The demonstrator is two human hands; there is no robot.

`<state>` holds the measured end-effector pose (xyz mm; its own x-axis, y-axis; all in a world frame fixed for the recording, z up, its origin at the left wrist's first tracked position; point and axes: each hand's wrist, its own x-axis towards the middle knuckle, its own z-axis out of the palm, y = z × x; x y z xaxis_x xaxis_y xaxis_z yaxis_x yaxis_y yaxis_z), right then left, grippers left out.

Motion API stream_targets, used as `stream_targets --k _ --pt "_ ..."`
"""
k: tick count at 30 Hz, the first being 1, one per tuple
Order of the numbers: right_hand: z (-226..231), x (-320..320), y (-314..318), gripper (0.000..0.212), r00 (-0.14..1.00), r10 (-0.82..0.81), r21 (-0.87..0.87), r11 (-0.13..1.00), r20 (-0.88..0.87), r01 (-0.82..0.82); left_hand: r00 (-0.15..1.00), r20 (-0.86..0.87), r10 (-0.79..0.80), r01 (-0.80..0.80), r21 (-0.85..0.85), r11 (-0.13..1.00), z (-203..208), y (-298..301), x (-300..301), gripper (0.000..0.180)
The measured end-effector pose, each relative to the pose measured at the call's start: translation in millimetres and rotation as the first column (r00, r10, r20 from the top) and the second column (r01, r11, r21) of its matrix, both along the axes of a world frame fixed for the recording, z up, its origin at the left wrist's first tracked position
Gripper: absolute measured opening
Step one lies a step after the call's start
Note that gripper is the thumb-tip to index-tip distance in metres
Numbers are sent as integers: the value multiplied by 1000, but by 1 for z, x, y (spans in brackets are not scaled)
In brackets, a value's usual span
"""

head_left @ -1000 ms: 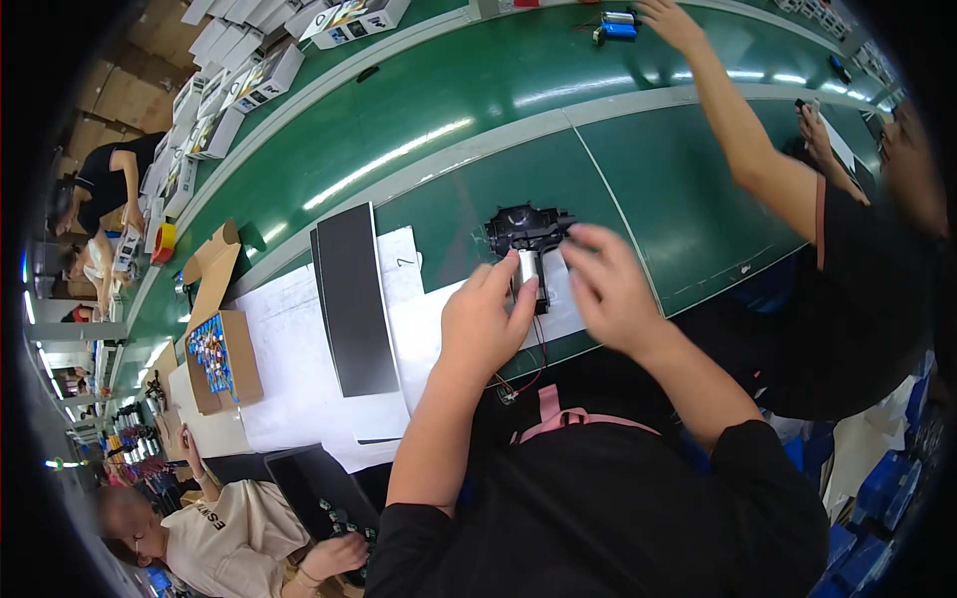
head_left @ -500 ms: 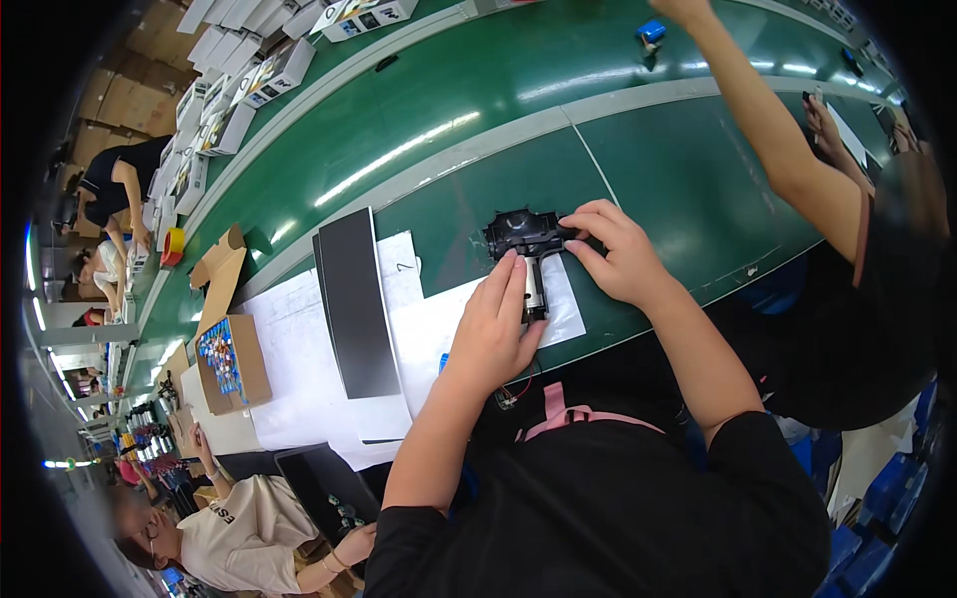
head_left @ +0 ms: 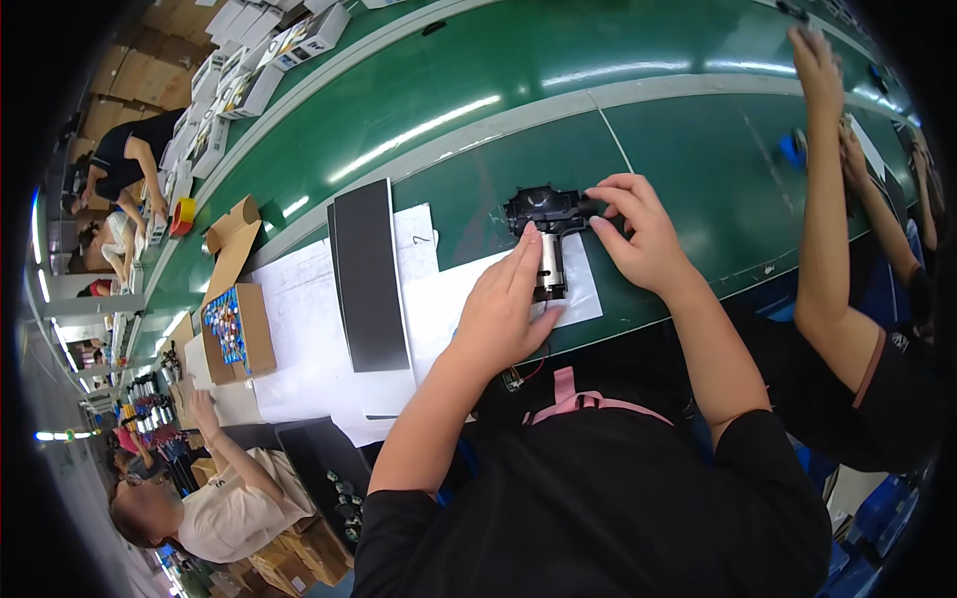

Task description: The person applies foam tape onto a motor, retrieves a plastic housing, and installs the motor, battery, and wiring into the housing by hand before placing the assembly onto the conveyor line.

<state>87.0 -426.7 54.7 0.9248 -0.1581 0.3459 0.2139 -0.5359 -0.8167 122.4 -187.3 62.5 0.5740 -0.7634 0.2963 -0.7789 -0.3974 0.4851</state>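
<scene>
A black housing with a silver motor cylinder lies on a white sheet near the bench's front edge. The flat fingers of my left hand press along the cylinder's left side, and its thumb is by the black lower end, steadying the unit. Bent fingers and thumb of my right hand close around the narrow black right end of the housing. Whether the thumb touches is hard to see. A thin wire runs down from the motor to a small circuit board near my lap.
Black flat panels lie on white paper to the left. Beyond stands an open cardboard box of small colourful parts. A co-worker's arm reaches over the bench at right; another person sits at left by a black tray. White boxes are stacked far left.
My view has shifted slightly. My left thumb has moved lower beside the motor, and my right fingers have loosened a little. The right co-worker's arm has swung rightward; the left person's arm has moved off the tray.
</scene>
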Motion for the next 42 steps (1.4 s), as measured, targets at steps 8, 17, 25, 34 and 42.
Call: stream_targets --k 8,17,25,34,42 --pt "33 -3 28 44 935 340 -192 916 -99 -353 716 -665 214 -390 -126 912 1 15 6 67" --pt "16 -12 66 45 986 -9 -102 995 -166 -8 -241 -928 -285 -666 -56 744 13 -5 22 48" --pt "23 -2 78 47 986 -5 -46 999 169 13 4 -761 -649 -728 -447 520 10 -28 19 39" --pt "12 16 81 51 970 -121 -92 985 213 144 177 -689 -703 -573 -653 496 -27 -34 36 50" --pt "14 23 77 44 991 -101 35 995 83 98 140 -780 -609 -629 -546 554 -16 -33 40 55"
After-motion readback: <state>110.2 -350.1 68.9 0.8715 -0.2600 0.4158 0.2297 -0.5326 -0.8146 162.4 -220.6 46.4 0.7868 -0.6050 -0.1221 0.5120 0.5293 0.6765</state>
